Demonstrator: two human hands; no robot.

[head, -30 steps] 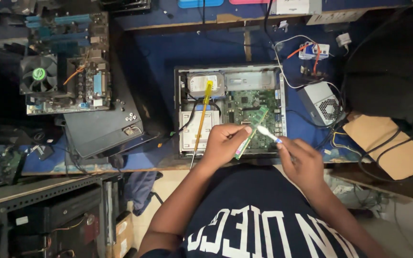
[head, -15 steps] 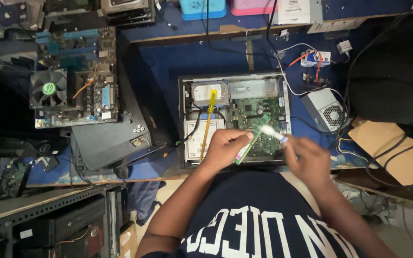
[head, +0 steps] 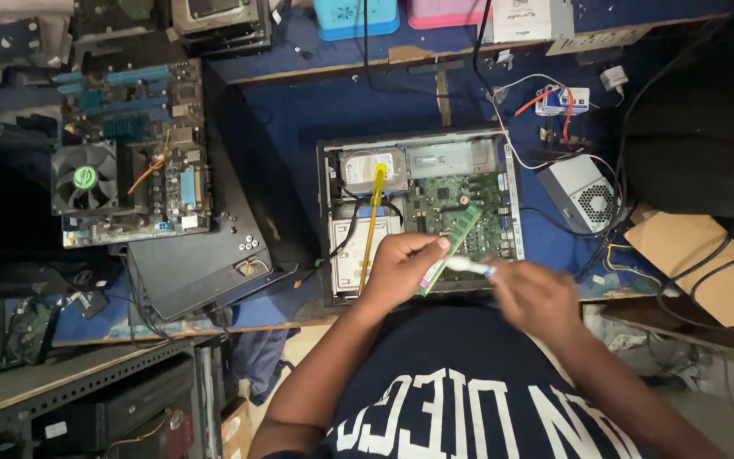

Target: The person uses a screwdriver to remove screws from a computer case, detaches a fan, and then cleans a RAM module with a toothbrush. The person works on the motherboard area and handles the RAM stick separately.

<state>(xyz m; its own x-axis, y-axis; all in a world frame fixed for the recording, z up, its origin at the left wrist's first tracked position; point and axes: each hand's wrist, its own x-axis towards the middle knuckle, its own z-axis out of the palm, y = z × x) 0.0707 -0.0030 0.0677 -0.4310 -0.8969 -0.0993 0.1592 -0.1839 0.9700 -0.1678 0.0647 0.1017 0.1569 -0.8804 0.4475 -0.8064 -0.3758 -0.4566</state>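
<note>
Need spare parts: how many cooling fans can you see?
2: a black fan with green hub on the loose motherboard at left, a grey fan unit right of the open case. Others may be hidden.

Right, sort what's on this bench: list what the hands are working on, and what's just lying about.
In hand:
left hand holds green memory stick
right hand holds small white tool
open computer case beneath

Lying about:
spare motherboard with fan
grey power supply
cardboard

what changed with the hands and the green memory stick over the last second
Little changed. The left hand keeps its grip on the long green memory stick above the open grey computer case. The right hand, blurred, keeps working the small white stick-like tool along the module's edge. The view shifted slightly; nothing was let go.
</note>
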